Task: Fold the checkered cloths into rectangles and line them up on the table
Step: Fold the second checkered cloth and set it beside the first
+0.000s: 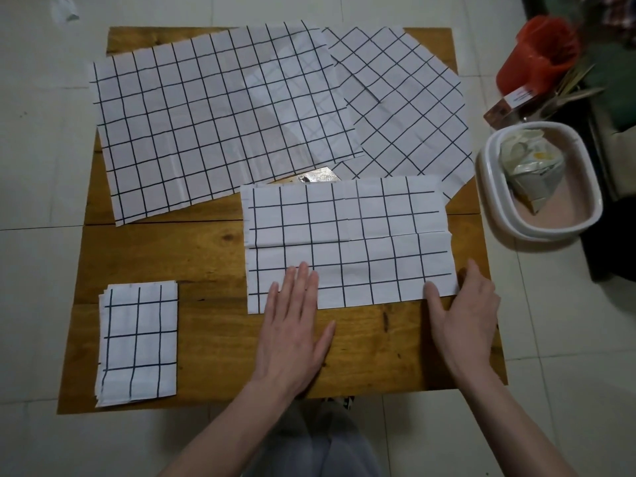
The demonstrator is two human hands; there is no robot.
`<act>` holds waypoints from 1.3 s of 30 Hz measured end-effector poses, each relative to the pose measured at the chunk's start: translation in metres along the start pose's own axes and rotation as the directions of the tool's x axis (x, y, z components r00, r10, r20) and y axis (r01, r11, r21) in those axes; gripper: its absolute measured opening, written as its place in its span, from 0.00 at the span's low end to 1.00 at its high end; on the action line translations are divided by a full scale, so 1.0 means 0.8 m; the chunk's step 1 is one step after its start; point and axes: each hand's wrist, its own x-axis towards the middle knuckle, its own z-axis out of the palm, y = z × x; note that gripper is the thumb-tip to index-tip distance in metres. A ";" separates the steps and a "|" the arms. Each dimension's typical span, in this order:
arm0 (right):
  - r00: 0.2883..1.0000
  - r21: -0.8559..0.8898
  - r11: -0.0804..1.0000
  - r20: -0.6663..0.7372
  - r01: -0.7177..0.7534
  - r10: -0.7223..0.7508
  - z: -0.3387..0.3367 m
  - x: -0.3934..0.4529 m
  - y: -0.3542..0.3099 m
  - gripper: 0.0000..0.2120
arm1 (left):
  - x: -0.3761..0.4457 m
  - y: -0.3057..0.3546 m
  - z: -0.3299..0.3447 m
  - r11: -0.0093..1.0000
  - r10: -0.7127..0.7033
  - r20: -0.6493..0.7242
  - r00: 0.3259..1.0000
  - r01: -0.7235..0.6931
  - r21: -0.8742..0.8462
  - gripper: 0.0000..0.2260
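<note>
A half-folded white cloth with black grid lines (347,235) lies on the wooden table (213,263) at the front right. My left hand (292,325) lies flat, its straight fingertips pressing the cloth's near edge. My right hand (461,311) is at the cloth's near right corner, thumb on top and fingers along the right edge. A small folded cloth rectangle (137,342) sits at the front left. One large unfolded cloth (213,125) is spread across the back. Another unfolded cloth (406,108) lies at the back right, partly under the others.
A shiny silver object (318,175) peeks out between the cloths. On the tiled floor to the right stand a white tub (495,187) holding crumpled packaging and a red bucket (537,60). My knees show below the table's front edge.
</note>
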 end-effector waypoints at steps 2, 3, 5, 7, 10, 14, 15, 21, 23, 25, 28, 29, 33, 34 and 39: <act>0.998 -0.033 0.998 0.030 -0.061 0.062 -0.009 0.011 -0.012 0.37 | 0.011 0.013 0.000 0.998 0.066 0.011 0.998 -0.066 0.005 0.35; 0.995 -0.039 0.996 0.048 -0.083 0.085 -0.012 0.015 -0.015 0.37 | 0.015 0.019 0.002 0.996 0.087 0.023 0.996 -0.087 0.009 0.34; 0.988 -0.034 0.992 0.094 -0.120 0.123 -0.015 0.022 -0.018 0.36 | 0.019 0.027 0.006 0.995 0.094 0.046 0.995 -0.094 0.013 0.33; 0.976 0.033 0.984 0.140 -0.174 0.168 -0.016 0.027 -0.018 0.34 | 0.018 0.032 0.010 0.997 0.080 0.055 0.995 -0.081 0.020 0.32; 0.951 0.245 0.928 0.201 -0.280 0.234 -0.015 0.030 -0.017 0.28 | 0.015 0.037 0.015 0.997 0.066 0.057 0.996 -0.068 0.033 0.32; 0.934 0.449 0.824 0.249 -0.345 0.255 -0.004 0.021 -0.008 0.08 | 0.014 0.040 0.016 0.998 0.049 0.066 0.997 -0.051 0.032 0.32; 0.937 0.495 0.800 0.252 -0.339 0.241 -0.004 0.017 -0.007 0.05 | 0.014 0.040 0.015 0.998 0.050 0.069 0.996 -0.052 0.032 0.32; 0.988 0.606 0.780 0.116 -0.153 0.103 -0.029 -0.013 -0.015 0.05 | 0.013 0.034 0.008 0.998 0.050 0.047 0.998 -0.051 0.026 0.31; 0.992 0.617 0.778 0.107 -0.120 0.068 -0.034 -0.023 -0.019 0.09 | 0.014 0.031 0.007 0.998 0.059 0.049 0.997 -0.061 0.030 0.31; 0.988 0.674 0.724 0.136 -0.145 0.071 -0.038 -0.033 -0.029 0.09 | 0.015 0.030 0.006 0.997 0.069 0.050 0.996 -0.071 0.034 0.30; 0.990 0.746 0.651 0.119 -0.139 0.075 -0.040 -0.051 -0.056 0.07 | 0.019 0.029 0.003 0.997 0.068 0.035 0.997 -0.069 0.030 0.30; 0.992 0.762 0.636 0.103 -0.122 0.068 -0.039 -0.057 -0.065 0.05 | 0.020 0.029 0.002 0.997 0.069 0.026 0.997 -0.070 0.025 0.29; 0.998 0.745 0.666 0.023 0.020 -0.056 -0.035 -0.080 -0.112 0.10 | 0.025 0.026 -0.004 0.999 0.033 -0.010 0.999 -0.034 -0.022 0.31; 0.996 0.740 0.671 0.018 0.042 -0.083 -0.033 -0.085 -0.122 0.11 | 0.029 0.023 -0.004 0.999 0.011 -0.022 1.000 -0.012 -0.034 0.32; 0.984 0.661 0.735 -0.030 0.150 -0.174 -0.004 -0.099 -0.150 0.14 | 0.054 0.001 0.002 0.996 -0.051 -0.004 0.999 0.051 -0.074 0.33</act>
